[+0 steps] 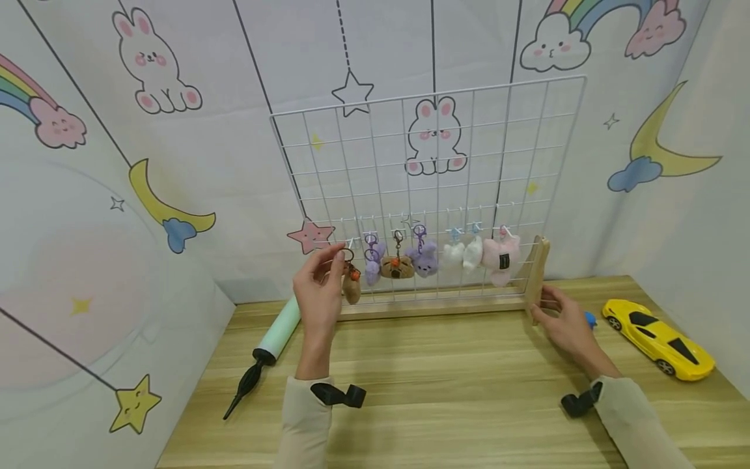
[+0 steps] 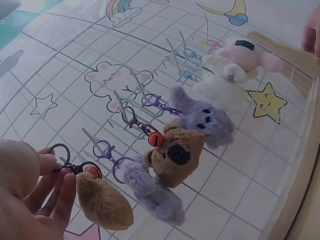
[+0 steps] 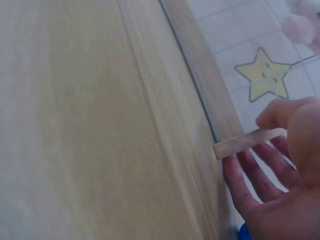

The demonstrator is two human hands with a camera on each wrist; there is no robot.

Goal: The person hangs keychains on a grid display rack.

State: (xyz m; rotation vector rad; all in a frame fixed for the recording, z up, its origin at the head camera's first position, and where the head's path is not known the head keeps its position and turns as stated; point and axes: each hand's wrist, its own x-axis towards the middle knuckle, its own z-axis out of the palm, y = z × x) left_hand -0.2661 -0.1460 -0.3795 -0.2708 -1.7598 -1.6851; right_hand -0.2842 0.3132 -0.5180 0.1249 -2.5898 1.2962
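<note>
My left hand pinches the dark ring of a brown plush keychain, which dangles with an orange bell at its top. Beside it, on hooks of a white wire grid rack, hang a purple plush keychain, a brown bear keychain and a second purple one. Farther right are white plush keychains and a pink one. My right hand grips the rack's wooden end piece, thumb on one side and fingers on the other.
A yellow toy car sits at the table's right. On the left lies a pale green pump with a black nozzle end. A small blue object shows partly behind my right hand. A printed cloth hangs behind the rack.
</note>
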